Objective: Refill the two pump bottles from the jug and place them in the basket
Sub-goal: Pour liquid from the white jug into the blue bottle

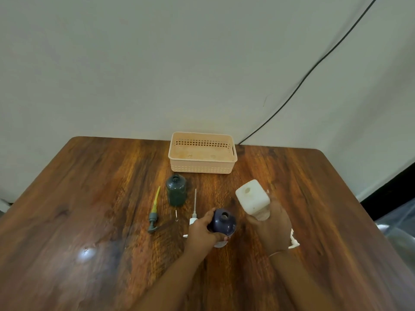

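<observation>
My left hand (203, 230) grips a dark blue bottle (224, 222) with its neck uncovered, standing near the table's middle. My right hand (270, 223) holds a white jug (252, 197) tilted, bottom up, just right of that bottle. A dark green bottle (176, 189), also without a pump, stands upright further back and left. Two pump heads lie on the table: a grey one with a yellow tube (154, 212) at left, and a white one (194, 209) partly hidden by my left hand. The peach basket (203, 168) sits at the far edge, nothing in it.
The wooden table (89, 198) fills the lower view, its far edge against a pale wall. A black cable (314, 68) runs down the wall behind the basket. A small wire hook (176, 215) lies between the pumps. A white cap (294, 240) shows behind my right wrist.
</observation>
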